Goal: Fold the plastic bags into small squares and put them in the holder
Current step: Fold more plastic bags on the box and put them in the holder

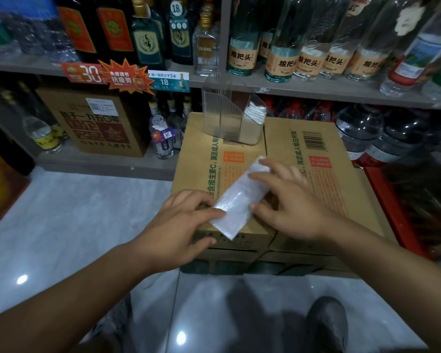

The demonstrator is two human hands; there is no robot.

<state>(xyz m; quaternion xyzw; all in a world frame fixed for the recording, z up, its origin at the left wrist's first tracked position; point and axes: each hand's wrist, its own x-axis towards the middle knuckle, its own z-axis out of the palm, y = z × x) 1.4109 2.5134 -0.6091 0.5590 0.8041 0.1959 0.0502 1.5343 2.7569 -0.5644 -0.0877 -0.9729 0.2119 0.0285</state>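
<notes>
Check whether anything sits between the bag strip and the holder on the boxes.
Nothing visible does. The bag strip lies on the cardboard boxes under the left hand and right hand, and bare cardboard runs from it to the clear holder at the far edge. Folded bags already sit in its right compartment.

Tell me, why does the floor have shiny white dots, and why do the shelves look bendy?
Head view: the white dots on the floor are glare, probably lamps mirrored in the glossy tiles. Head view: the shelf bows because the wide lens bends straight lines near the edges. Head view: the bottles at top left are smeared with blur.
</notes>
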